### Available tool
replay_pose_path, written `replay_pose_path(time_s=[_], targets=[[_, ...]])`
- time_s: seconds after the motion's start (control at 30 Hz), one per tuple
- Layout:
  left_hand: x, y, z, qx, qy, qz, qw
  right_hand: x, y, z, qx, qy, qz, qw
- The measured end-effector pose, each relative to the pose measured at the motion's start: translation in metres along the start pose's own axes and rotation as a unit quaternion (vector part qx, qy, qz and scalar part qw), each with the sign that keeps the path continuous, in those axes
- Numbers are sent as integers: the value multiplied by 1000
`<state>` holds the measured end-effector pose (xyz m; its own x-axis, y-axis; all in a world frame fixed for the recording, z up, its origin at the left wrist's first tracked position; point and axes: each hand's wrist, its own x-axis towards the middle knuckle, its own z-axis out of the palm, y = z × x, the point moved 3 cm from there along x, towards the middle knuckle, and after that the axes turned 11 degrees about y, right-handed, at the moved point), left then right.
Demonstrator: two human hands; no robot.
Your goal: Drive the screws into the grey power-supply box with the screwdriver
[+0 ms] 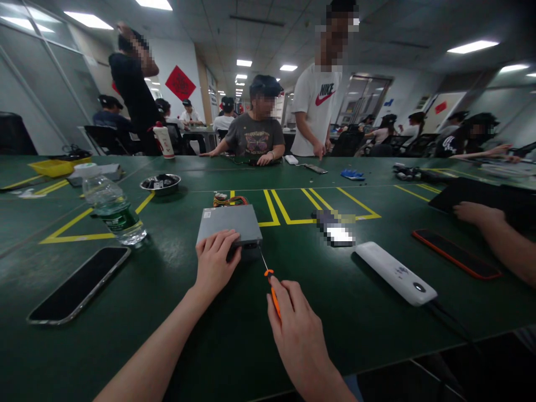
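A grey metal computer power supply [228,220] sits on the green table, a bundle of coloured wires [230,200] behind it. My left hand [220,257] grips its near left edge, fingers over the top and thumb at the front face. In my right hand [295,318] is a screwdriver [274,298] with an orange and black handle. Its thin shaft points up and away, with the tip at the front right corner of the power supply. Whether the tip sits in a screw is too small to tell.
Left are a phone [81,285], a water bottle [115,209] and a metal bowl [160,183] of dark parts. On the right lie a white power bank [393,272] with a cable, an orange-edged phone [454,253] and another person's hand [479,215]. People sit and stand across the table [234,346].
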<state>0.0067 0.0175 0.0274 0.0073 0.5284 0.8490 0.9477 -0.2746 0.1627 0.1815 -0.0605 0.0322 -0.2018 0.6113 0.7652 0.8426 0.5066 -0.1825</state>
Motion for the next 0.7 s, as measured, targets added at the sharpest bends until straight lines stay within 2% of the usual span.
replay_pose_path(time_s=[0.23, 0.33, 0.5, 0.6, 0.7], targets=[[-1, -2, 2, -12, 2, -3, 1000, 0, 8, 4, 102, 6, 99, 990], [-1, -1, 1, -7, 5, -1, 1000, -2, 8, 5, 113, -15, 116, 987], [0, 0, 0, 9, 3, 5, 1000, -6, 5, 7, 24, -56, 70, 996], [1, 1, 1, 20, 2, 16, 1000, -4, 3, 4, -4, -40, 17, 999], [1, 1, 0, 23, 7, 18, 1000, -2, 0, 2, 0, -27, -7, 1000]])
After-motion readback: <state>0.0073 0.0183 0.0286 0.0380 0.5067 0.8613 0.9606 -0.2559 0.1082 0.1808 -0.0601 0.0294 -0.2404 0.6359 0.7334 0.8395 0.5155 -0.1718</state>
